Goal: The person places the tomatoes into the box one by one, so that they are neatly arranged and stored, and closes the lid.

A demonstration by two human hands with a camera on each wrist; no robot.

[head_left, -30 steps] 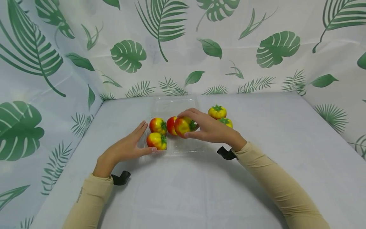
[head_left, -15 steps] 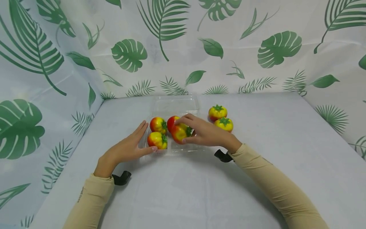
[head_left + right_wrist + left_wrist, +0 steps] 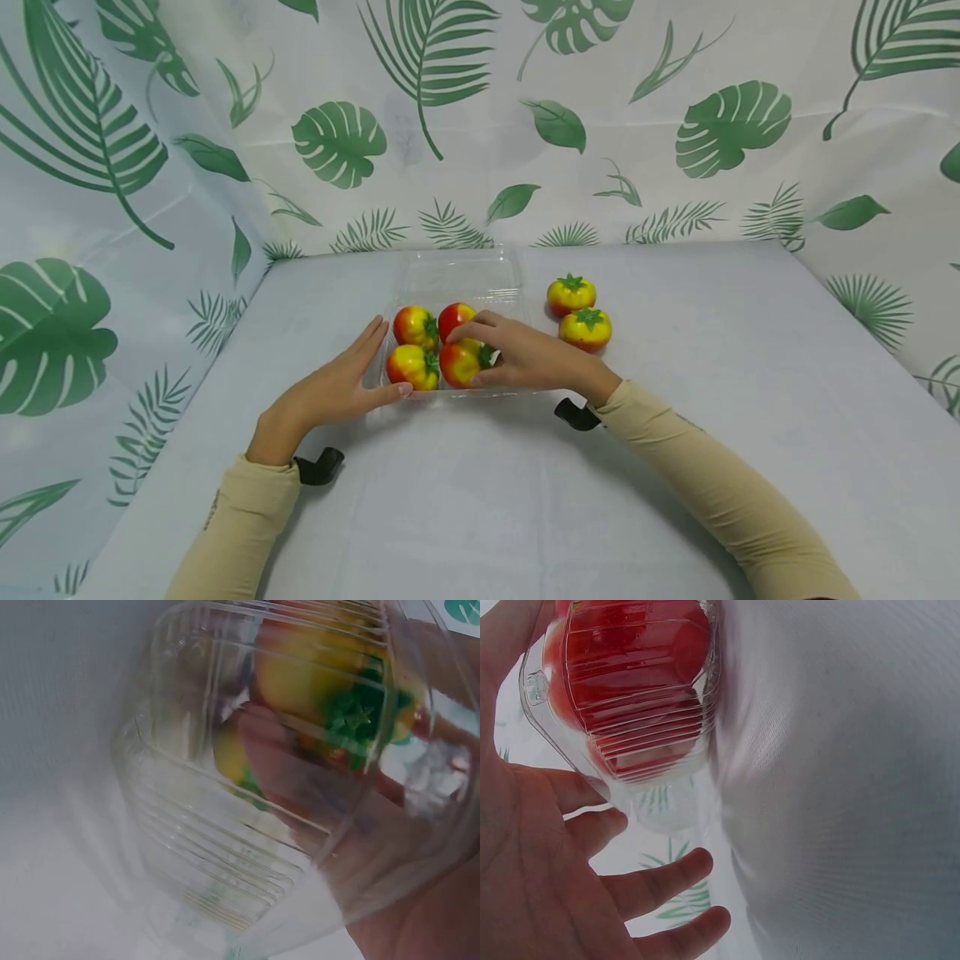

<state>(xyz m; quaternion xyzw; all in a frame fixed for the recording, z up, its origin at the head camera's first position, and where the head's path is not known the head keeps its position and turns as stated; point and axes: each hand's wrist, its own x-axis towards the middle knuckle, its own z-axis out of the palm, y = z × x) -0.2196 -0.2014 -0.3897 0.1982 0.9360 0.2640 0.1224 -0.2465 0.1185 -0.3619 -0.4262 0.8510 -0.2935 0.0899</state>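
A clear plastic clamshell box lies with its lid swung back and holds glossy red-and-yellow tomato-shaped fruits with green leafy tops. Two of them, a rear-left fruit and a front-left fruit, sit side by side with my left hand. That hand spans the box's left front corner, fingers spread fairly straight, thumb along the front rim. My right hand pinches the front-right fruit between thumb and fingers, low inside the box. Behind it sits a redder fruit, partly covered by the fingers.
To the right of the box, two more such fruits, a back one and a nearer one, stand on the white-covered table. The transparent lid reaches toward the leaf-patterned backdrop.
My right hand has lowered the fruit toward the front left, down into the box beside the front-left fruit. My left hand has stayed at the box's corner.
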